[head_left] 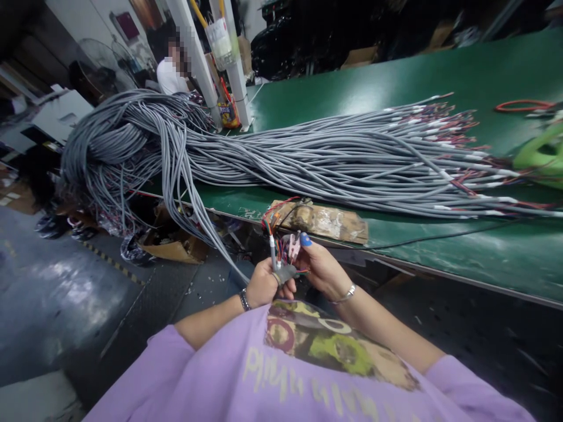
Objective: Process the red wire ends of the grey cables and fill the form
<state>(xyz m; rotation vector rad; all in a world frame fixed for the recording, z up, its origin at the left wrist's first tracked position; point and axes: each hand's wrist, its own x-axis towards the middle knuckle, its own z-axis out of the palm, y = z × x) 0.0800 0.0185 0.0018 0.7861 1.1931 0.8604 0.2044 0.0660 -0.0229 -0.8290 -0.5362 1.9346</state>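
My left hand (263, 285) is closed around the end of a grey cable (273, 253), whose thin coloured wires fan out at the top. A grey cover wraps one of its fingers. Close beside it, my right hand (325, 268) pinches a small pale pink clip-like piece (293, 248) among coloured wires; its thumb wears a blue cover. Some of the right fingertips are hidden. Several grey cables run from the left hand up to a large bundle of grey cables (281, 155) on the green table (369, 88). Stripped, coloured wire ends show at the bundle's right side.
A taped cardboard piece (323, 221) lies at the table's near edge, with a black cord (422, 237) running right from it. White posts (240, 82) rise behind the cables. A green object (541, 155) lies far right. A cardboard box (178, 243) sits below; a person (172, 73) is behind.
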